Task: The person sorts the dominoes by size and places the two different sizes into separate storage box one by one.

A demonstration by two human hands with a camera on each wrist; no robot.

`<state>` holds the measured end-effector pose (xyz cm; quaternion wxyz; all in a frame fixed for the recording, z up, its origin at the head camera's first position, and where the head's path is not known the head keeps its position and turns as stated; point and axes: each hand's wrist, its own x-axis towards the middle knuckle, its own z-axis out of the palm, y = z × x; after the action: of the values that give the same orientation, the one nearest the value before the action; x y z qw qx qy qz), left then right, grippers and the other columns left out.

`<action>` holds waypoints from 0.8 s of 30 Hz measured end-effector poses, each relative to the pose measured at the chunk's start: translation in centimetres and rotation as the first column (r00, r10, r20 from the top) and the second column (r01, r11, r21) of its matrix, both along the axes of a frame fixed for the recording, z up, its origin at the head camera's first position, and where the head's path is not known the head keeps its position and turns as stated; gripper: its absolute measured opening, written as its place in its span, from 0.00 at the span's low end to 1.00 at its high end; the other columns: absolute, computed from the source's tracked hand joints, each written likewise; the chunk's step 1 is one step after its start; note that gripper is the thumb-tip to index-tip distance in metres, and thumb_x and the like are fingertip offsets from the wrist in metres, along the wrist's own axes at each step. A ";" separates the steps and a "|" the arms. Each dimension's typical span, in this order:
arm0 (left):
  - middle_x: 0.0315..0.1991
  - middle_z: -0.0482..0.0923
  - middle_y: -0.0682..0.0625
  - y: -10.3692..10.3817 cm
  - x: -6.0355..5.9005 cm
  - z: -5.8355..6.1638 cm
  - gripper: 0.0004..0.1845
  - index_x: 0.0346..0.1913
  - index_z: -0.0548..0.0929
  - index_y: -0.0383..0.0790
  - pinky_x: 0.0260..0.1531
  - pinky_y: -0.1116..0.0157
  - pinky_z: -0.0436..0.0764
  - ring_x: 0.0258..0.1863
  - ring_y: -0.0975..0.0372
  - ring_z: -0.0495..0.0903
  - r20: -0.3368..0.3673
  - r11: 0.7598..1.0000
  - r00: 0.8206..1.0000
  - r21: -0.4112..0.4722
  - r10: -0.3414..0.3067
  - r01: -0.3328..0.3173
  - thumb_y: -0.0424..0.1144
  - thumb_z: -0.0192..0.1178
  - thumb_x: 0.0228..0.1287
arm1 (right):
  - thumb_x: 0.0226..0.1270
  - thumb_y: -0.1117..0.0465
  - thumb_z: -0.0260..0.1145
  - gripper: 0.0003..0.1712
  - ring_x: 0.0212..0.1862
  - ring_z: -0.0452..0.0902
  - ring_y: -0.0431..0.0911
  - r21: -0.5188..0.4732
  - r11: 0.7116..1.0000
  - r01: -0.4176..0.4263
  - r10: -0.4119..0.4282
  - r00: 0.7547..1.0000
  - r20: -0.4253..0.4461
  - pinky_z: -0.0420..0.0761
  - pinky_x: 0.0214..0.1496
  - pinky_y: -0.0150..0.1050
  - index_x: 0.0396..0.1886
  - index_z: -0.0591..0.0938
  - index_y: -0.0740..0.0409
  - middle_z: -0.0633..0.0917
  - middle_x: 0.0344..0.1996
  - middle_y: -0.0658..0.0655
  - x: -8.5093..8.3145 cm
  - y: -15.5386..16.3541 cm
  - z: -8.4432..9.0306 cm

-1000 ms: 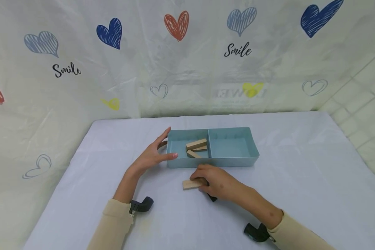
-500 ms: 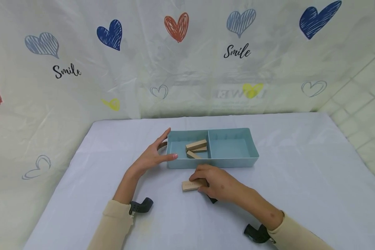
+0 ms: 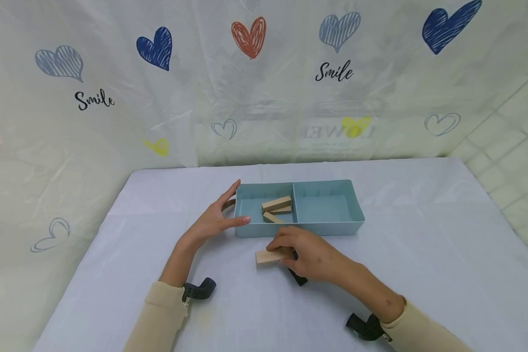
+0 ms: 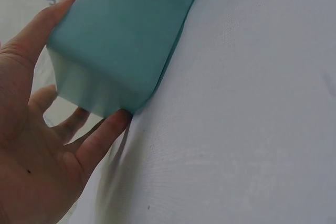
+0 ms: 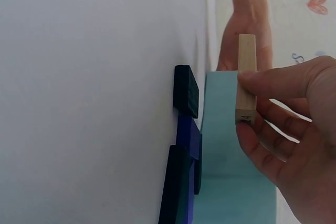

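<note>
Right hand [image 3: 310,254] lifted wood block [image 3: 270,255] slightly; left hand [image 3: 213,220] steadies tray [image 3: 317,227].

Bright, even light — soft shadows (wide-angle edge bending).

The block [image 3: 270,255] pinched in my right hand [image 3: 310,256] is pale, unfinished wood with a matt, faintly grainy face. Just below it lie dark blocks [image 5: 185,150], smooth with a slight sheen. The tray [image 3: 352,226] my left hand [image 3: 211,220] touches is matt teal plastic. Under both hands, the tablecloth [image 3: 422,274] is finely woven cloth.
</note>
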<state>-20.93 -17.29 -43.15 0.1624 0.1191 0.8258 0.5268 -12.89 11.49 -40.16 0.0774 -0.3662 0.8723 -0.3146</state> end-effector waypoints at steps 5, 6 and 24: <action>0.85 0.47 0.63 0.1 0.0 0.2 0.52 0.77 0.49 0.87 0.76 0.34 0.61 0.85 0.52 0.52 -0.002 1.000 1.000 -0.006 0.005 -0.005 0.55 0.75 0.61 | 0.64 0.67 0.75 0.20 0.45 0.78 0.36 -0.017 1.000 -0.001 0.000 0.999 -0.042 0.85 0.48 0.37 0.54 0.89 0.48 0.84 0.47 0.42 0.0 0.1 0.4; 0.85 0.47 0.63 0.1 0.0 0.2 0.53 0.77 0.49 0.87 0.76 0.34 0.61 0.85 0.51 0.52 -0.002 1.000 1.000 -0.006 0.007 -0.007 0.55 0.75 0.61 | 0.64 0.67 0.76 0.20 0.45 0.78 0.35 -0.022 1.000 -0.001 0.000 0.999 -0.047 0.85 0.48 0.37 0.54 0.89 0.47 0.84 0.47 0.42 -0.1 0.1 0.5; 0.86 0.45 0.62 0.1 0.0 0.1 0.53 0.79 0.49 0.85 0.75 0.34 0.61 0.85 0.50 0.52 -0.003 1.000 1.000 -0.011 0.008 -0.008 0.55 0.74 0.61 | 0.65 0.68 0.75 0.22 0.47 0.78 0.39 -0.146 0.989 0.030 -0.047 0.992 -0.114 0.86 0.49 0.41 0.57 0.87 0.49 0.83 0.50 0.46 -0.3 0.5 1.1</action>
<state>-20.89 -17.16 -43.01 0.1595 0.1156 0.8294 0.5228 -13.19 11.95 -39.02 -0.0069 -0.3717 0.8573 -0.3562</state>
